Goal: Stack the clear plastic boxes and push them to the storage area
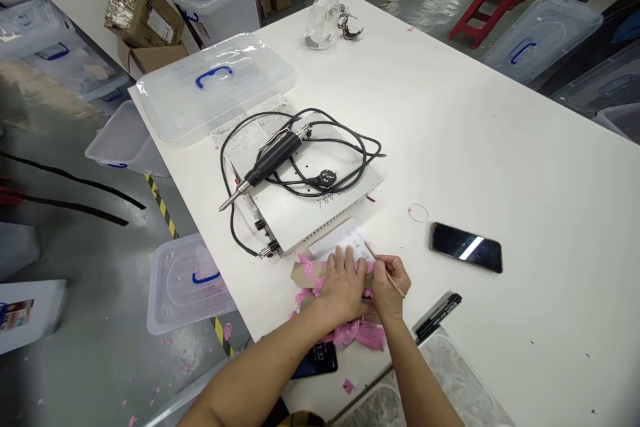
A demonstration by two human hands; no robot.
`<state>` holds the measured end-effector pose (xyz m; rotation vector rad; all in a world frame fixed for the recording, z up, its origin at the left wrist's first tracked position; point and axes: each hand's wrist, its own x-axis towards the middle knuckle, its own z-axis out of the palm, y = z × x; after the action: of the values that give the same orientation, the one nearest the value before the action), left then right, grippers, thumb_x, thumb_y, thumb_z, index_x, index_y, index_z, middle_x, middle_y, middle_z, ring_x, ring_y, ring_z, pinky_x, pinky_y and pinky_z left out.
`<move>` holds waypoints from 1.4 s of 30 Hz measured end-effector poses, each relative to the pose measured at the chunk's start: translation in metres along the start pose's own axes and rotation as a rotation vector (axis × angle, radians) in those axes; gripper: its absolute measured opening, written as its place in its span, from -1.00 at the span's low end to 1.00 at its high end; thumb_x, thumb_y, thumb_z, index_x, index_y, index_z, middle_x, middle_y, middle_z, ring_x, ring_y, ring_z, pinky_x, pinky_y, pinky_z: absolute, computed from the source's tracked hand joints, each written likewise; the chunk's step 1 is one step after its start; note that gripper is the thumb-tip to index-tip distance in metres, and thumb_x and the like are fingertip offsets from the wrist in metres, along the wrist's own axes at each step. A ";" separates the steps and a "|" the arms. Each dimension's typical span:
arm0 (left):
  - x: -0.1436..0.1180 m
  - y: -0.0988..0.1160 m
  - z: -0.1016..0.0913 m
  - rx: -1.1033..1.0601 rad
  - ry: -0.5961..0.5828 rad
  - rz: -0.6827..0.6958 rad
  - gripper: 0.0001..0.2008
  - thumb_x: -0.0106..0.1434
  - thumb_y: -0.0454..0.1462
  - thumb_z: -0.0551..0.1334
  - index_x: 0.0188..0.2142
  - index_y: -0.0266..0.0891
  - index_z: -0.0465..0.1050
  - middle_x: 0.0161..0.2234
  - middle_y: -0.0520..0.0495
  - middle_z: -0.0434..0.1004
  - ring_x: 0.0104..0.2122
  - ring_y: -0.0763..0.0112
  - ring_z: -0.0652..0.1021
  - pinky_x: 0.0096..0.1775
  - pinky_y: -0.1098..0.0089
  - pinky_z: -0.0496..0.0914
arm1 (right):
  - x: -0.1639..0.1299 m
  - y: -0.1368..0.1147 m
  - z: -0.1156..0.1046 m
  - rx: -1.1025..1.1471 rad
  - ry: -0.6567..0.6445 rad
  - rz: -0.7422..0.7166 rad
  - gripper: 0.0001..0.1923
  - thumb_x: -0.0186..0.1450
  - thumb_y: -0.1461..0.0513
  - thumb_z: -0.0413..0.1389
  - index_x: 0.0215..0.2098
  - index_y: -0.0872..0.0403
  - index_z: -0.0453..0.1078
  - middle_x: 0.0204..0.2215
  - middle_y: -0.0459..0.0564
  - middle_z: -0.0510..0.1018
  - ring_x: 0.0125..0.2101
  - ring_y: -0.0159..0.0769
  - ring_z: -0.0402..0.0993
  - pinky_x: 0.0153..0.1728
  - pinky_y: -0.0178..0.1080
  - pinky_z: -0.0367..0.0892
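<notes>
Down at about six o'clock, both hands work close to the near edge of the white table (500, 147). The left hand (344, 283) lies flat with its fingers spread, pressing on a piece of brown cardboard (303, 273) covered with pink tape (361, 333). The right hand (391, 283) is just beside it, curled, and pinches a thin stick (386, 272) between thumb and fingers. Both forearms come up from the bottom edge and almost meet at the cardboard.

A white paper note (345, 240) sits at twelve o'clock from the hands, touching the cardboard. It has handwriting on it, but the words are too small to read.

Behind the note stands a white metal box (310, 207) with a black soldering tool (270, 163) and a looped black cord (345, 140) on top. At two o'clock lies a dark phone (466, 247), and at four o'clock a black marker (439, 315).

From one to three o'clock the tabletop is wide and bare. At eleven o'clock a clear plastic lid (215, 83) with a blue handle hangs slightly over the left table edge.
</notes>
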<state>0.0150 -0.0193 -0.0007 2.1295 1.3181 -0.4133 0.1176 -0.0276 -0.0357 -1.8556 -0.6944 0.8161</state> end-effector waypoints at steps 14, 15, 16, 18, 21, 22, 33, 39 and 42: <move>0.000 -0.002 0.006 0.013 0.016 0.004 -0.02 0.05 0.17 0.26 0.30 -0.32 0.02 0.33 -0.50 -0.18 0.30 -0.35 -0.13 0.22 -0.17 -0.04 | -0.001 -0.002 -0.009 0.088 0.165 0.013 -0.85 0.05 0.16 0.09 -0.47 0.09 0.37 -0.57 -0.11 0.42 -0.52 -0.35 0.30 -0.46 -0.28 0.24; 0.000 -0.002 0.006 0.013 0.018 0.001 -0.01 0.03 0.16 0.28 0.30 -0.30 0.03 0.33 -0.50 -0.18 0.30 -0.34 -0.13 0.22 -0.17 -0.04 | -0.001 -0.002 -0.012 0.091 0.173 0.015 -0.85 0.04 0.17 0.09 -0.48 0.09 0.37 -0.58 -0.11 0.42 -0.53 -0.36 0.29 -0.48 -0.28 0.22; 0.000 -0.002 0.006 0.009 0.020 -0.001 -0.01 0.03 0.17 0.29 0.30 -0.29 0.04 0.33 -0.49 -0.17 0.30 -0.34 -0.13 0.22 -0.16 -0.04 | 0.000 -0.003 -0.016 0.092 0.173 0.020 -0.85 0.03 0.17 0.09 -0.50 0.10 0.38 -0.59 -0.12 0.41 -0.54 -0.36 0.28 -0.50 -0.29 0.21; -0.001 -0.002 0.005 0.001 0.021 -0.007 -0.01 0.02 0.17 0.29 0.30 -0.26 0.04 0.34 -0.48 -0.18 0.30 -0.34 -0.12 0.23 -0.16 -0.05 | 0.000 -0.005 -0.023 0.088 0.157 0.024 -0.85 0.01 0.17 0.10 -0.53 0.10 0.38 -0.62 -0.13 0.39 -0.56 -0.38 0.25 -0.53 -0.30 0.18; -0.001 -0.004 0.004 -0.003 0.020 -0.007 -0.01 0.02 0.19 0.28 0.31 -0.25 0.04 0.34 -0.47 -0.19 0.30 -0.33 -0.13 0.23 -0.16 -0.06 | 0.000 -0.005 -0.029 0.087 0.119 0.035 -0.84 0.00 0.16 0.10 -0.55 0.11 0.37 -0.66 -0.15 0.35 -0.60 -0.38 0.23 -0.56 -0.30 0.18; -0.001 -0.004 0.004 -0.003 0.017 -0.008 -0.01 0.02 0.19 0.27 0.31 -0.24 0.03 0.34 -0.46 -0.20 0.30 -0.33 -0.14 0.23 -0.16 -0.06 | 0.000 -0.004 -0.029 0.084 0.109 0.037 -0.84 -0.01 0.15 0.10 -0.56 0.10 0.37 -0.66 -0.15 0.35 -0.60 -0.38 0.22 -0.56 -0.30 0.18; -0.001 -0.006 0.006 -0.003 0.007 -0.022 0.01 0.01 0.17 0.30 0.31 -0.25 0.02 0.35 -0.45 -0.23 0.31 -0.30 -0.16 0.24 -0.15 -0.07 | 0.000 0.015 -0.022 0.050 0.048 0.020 -0.82 0.04 0.13 0.08 -0.52 0.09 0.36 -0.63 -0.14 0.39 -0.58 -0.37 0.25 -0.54 -0.29 0.17; 0.001 -0.007 0.008 -0.005 0.007 -0.022 -0.01 0.01 0.16 0.30 0.30 -0.25 0.03 0.35 -0.45 -0.22 0.31 -0.28 -0.16 0.24 -0.15 -0.06 | 0.000 0.017 -0.021 0.024 0.005 0.017 -0.82 0.05 0.13 0.07 -0.51 0.09 0.37 -0.63 -0.15 0.38 -0.59 -0.37 0.24 -0.54 -0.29 0.17; 0.000 -0.008 0.008 0.008 0.011 -0.024 0.00 0.00 0.17 0.31 0.31 -0.23 0.02 0.35 -0.42 -0.21 0.31 -0.28 -0.15 0.24 -0.16 -0.05 | -0.001 0.015 -0.022 0.022 0.036 0.007 -0.83 0.05 0.14 0.07 -0.51 0.09 0.36 -0.62 -0.15 0.38 -0.58 -0.37 0.23 -0.53 -0.29 0.17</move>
<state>0.0088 -0.0215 -0.0094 2.1270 1.3516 -0.4182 0.1354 -0.0460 -0.0425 -1.8494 -0.6544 0.7893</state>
